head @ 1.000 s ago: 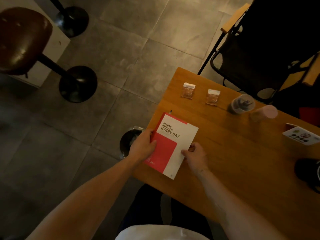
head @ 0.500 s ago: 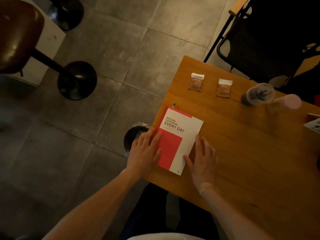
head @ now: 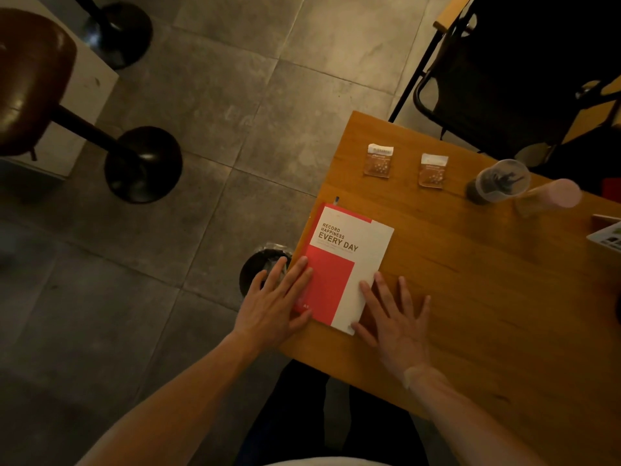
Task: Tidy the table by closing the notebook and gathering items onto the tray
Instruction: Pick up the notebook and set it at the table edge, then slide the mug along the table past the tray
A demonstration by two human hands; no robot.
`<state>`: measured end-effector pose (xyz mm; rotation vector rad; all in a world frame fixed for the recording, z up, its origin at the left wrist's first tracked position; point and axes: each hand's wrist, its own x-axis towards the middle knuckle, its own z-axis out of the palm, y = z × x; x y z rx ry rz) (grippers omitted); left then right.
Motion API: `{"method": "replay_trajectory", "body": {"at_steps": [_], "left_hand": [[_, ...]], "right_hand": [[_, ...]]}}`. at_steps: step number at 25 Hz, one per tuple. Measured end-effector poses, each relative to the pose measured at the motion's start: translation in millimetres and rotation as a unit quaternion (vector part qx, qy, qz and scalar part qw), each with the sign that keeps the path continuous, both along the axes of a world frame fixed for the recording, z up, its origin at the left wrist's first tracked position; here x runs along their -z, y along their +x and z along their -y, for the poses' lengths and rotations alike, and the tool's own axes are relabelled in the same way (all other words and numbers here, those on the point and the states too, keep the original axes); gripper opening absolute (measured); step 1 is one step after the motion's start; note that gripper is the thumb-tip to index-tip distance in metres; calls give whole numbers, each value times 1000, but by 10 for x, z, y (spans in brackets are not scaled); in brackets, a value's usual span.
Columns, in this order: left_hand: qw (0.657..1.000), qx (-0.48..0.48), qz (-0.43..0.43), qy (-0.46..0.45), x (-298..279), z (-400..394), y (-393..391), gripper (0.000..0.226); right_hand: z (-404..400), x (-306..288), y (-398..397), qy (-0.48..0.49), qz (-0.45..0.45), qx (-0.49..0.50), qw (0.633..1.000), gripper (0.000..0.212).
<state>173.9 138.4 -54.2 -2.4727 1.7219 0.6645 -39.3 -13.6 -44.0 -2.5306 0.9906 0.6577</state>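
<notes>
A closed red-and-white notebook (head: 346,260) lies flat at the near left corner of the wooden table (head: 470,280). My left hand (head: 275,304) rests flat with fingers spread on the notebook's left edge. Flat on the table, my right hand (head: 393,314) touches the notebook's lower right edge with its fingers apart. Two small brown sachets (head: 379,160) (head: 433,170) lie at the far edge. A clear plastic cup (head: 500,181) and a pink-topped cup (head: 554,196) stand to their right. A pen tip (head: 337,199) pokes out behind the notebook. No tray is in view.
A card (head: 608,237) sits at the table's right edge. A black chair (head: 510,79) stands behind the table. A dark bin (head: 262,267) sits on the tiled floor by the table's left edge. Two bar stools (head: 33,79) stand at the far left.
Both hands went from gripping the notebook's lower edges to lying flat with fingers spread. The notebook has settled flat on the table.
</notes>
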Motion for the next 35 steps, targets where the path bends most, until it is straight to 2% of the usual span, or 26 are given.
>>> {"method": "replay_trajectory", "body": {"at_steps": [13, 19, 21, 24, 27, 31, 33, 35], "left_hand": [[1000, -13, -1, 23, -28, 122, 59, 79], [997, -12, 16, 72, -145, 193, -18, 76], [996, -26, 12, 79, -242, 213, -73, 71], [998, -31, -15, 54, -461, 263, -204, 53], [990, -24, -83, 107, -681, 359, -300, 39], [967, 22, -132, 217, -1057, 528, -360, 41], [962, 21, -141, 235, -1245, 584, -468, 37], [969, 38, -99, 223, -1401, 646, -586, 33]], "right_hand": [[99, -54, 153, 10, -20, -4, 1000, 82], [50, -101, 225, 22, -34, 5, 999, 81], [20, -153, 229, 26, -32, 11, 999, 74], [-9, -312, 151, 21, 6, 23, 999, 52], [27, -500, 33, 66, -52, 20, 996, 38], [142, -789, -156, 172, -141, 19, 975, 43], [133, -961, -298, 192, -145, 42, 970, 46], [110, -1116, -450, 195, -118, 80, 971, 46]]}}
